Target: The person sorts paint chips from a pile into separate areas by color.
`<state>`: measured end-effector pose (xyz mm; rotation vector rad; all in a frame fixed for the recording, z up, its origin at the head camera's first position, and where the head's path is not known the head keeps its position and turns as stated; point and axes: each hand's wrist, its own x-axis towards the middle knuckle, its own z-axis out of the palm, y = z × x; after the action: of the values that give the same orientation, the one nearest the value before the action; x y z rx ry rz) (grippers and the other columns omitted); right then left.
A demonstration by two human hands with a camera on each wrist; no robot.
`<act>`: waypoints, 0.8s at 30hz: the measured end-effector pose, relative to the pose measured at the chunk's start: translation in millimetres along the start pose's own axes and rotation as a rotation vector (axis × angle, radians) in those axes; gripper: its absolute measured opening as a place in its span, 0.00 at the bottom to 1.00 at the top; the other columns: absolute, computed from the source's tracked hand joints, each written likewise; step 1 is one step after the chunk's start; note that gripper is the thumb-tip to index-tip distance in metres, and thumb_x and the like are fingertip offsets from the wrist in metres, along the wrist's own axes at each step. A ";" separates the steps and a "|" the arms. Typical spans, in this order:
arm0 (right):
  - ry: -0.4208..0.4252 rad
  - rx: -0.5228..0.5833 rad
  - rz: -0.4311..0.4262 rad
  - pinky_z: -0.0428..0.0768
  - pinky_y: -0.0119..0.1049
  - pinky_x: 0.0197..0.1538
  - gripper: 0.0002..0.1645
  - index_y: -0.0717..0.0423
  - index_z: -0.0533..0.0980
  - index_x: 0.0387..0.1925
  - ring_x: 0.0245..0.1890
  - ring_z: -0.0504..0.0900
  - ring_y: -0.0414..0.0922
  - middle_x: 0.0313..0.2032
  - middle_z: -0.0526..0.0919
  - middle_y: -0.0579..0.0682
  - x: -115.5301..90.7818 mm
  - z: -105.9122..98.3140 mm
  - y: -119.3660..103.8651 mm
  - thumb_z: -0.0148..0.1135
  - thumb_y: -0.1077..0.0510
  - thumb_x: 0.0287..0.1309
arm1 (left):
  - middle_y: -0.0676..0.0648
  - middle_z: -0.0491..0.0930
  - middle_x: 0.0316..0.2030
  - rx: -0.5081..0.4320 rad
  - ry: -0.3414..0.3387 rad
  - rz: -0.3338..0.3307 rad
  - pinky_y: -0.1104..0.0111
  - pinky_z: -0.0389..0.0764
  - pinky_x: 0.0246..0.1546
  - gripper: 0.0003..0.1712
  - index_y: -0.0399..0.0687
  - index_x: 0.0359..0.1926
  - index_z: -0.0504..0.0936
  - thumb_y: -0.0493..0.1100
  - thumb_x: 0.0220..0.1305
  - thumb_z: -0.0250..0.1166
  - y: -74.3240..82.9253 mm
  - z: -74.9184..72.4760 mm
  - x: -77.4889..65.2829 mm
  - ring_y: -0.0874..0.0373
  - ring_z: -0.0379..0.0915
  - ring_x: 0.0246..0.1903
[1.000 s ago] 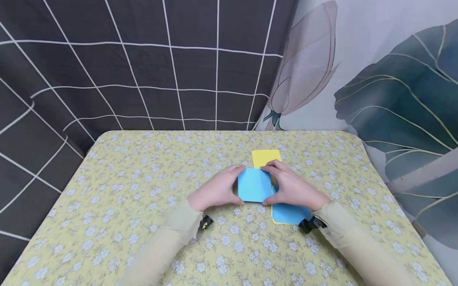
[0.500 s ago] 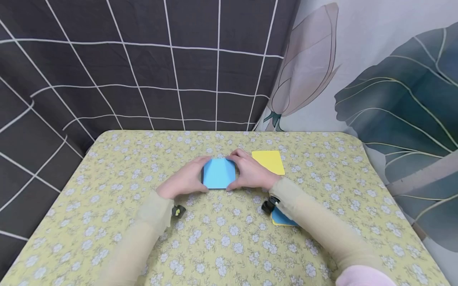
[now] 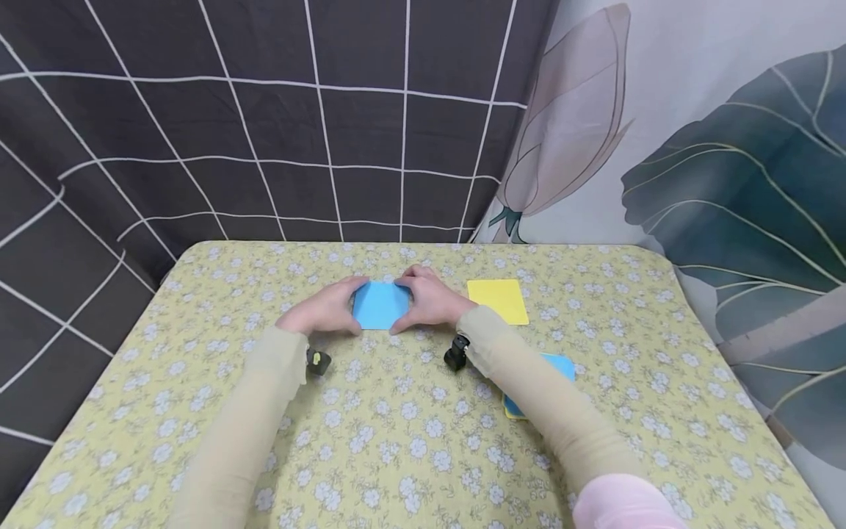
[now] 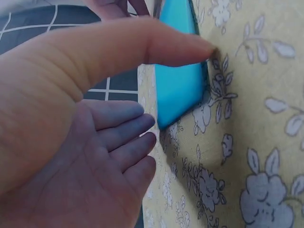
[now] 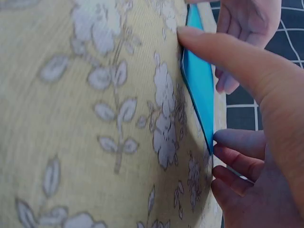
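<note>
A blue square card (image 3: 381, 306) lies on the flowered cloth, left of the middle of the head view. My left hand (image 3: 324, 307) holds its left side, thumb at the near corner and fingers by the far one. On the opposite side, my right hand (image 3: 432, 300) holds the card the same way. In the left wrist view the blue card (image 4: 178, 90) looks flat on the cloth, the thumb crossing over its near edge. From the right wrist, a thin dark edge shows under the blue card (image 5: 199, 78).
A yellow square card (image 3: 497, 300) lies right of my right hand. Nearer, partly hidden under my right forearm, are more blue squares (image 3: 560, 364) with a yellow edge beneath. The table (image 3: 132, 441) meets a dark gridded curtain (image 3: 264, 110) at the back.
Both hands have moved left and slightly away with the blue card, from beside the yellow card to left of the middle. The yellow card is now fully uncovered.
</note>
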<state>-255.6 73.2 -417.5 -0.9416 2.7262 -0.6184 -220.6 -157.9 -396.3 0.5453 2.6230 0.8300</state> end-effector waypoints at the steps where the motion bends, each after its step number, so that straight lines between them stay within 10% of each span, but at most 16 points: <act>1: -0.006 -0.001 0.004 0.73 0.39 0.61 0.62 0.64 0.70 0.70 0.60 0.67 0.51 0.61 0.70 0.56 0.3 0.1 -0.3 0.83 0.36 0.39 | 0.32 0.56 0.75 -0.007 -0.010 -0.004 0.46 0.65 0.68 0.60 0.32 0.77 0.54 0.33 0.43 0.73 -0.4 -0.4 0.4 0.36 0.61 0.68; 12: 0.054 0.117 -0.001 0.71 0.45 0.67 0.64 0.62 0.61 0.76 0.65 0.69 0.52 0.69 0.66 0.57 -17.5 -18.9 -5.4 0.77 0.33 0.47 | 0.34 0.56 0.75 -0.061 0.084 0.015 0.44 0.65 0.68 0.64 0.34 0.78 0.55 0.45 0.45 0.82 9.2 2.8 -4.0 0.37 0.60 0.69; 24: 0.090 0.089 0.024 0.63 0.54 0.72 0.57 0.56 0.64 0.75 0.74 0.59 0.55 0.74 0.63 0.57 -84.0 -53.6 11.4 0.73 0.33 0.52 | 0.38 0.58 0.76 -0.038 0.185 0.135 0.44 0.61 0.70 0.65 0.39 0.78 0.58 0.51 0.44 0.85 52.4 25.3 -12.8 0.38 0.54 0.72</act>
<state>-212.8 151.1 -371.0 -0.8796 2.7573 -0.7881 -185.4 -112.0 -381.9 0.6713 2.7540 1.0147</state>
